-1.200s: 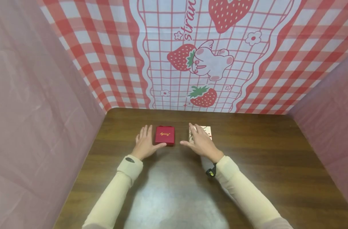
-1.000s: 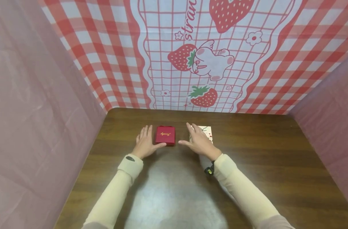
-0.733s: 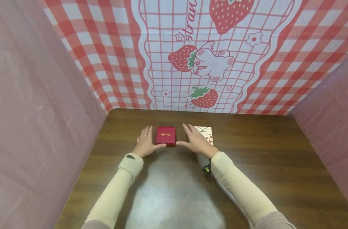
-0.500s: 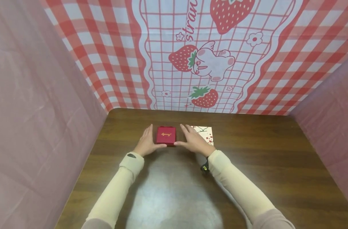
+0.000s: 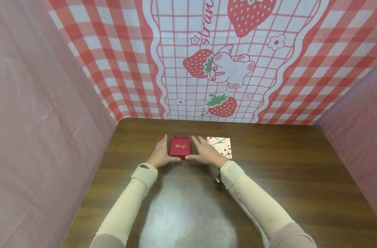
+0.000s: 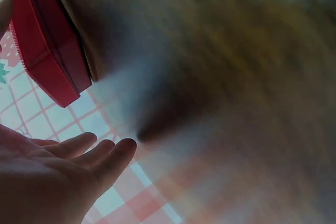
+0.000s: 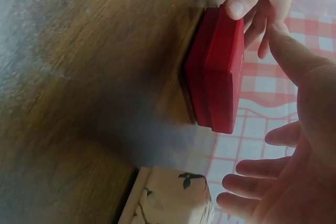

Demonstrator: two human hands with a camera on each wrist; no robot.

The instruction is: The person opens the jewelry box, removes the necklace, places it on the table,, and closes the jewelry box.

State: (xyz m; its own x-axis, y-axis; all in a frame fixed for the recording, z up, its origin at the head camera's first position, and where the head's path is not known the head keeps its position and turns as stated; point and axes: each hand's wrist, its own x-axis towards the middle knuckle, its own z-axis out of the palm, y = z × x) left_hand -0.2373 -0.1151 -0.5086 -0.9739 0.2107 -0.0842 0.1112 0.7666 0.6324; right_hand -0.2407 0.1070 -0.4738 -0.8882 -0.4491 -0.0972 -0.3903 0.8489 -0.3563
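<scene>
Reach seems done, grip not yet: left hand [image 5: 160,154] and right hand [image 5: 205,153], spread wide, flank the red box [image 5: 180,147]

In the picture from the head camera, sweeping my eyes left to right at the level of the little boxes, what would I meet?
Left pink curtain → left hand → red box → right hand → cream flowered box → right pink curtain.

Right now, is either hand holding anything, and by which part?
Nothing is held: the left hand and right hand flank the red box, uncurled; any contact is unclear.
</scene>
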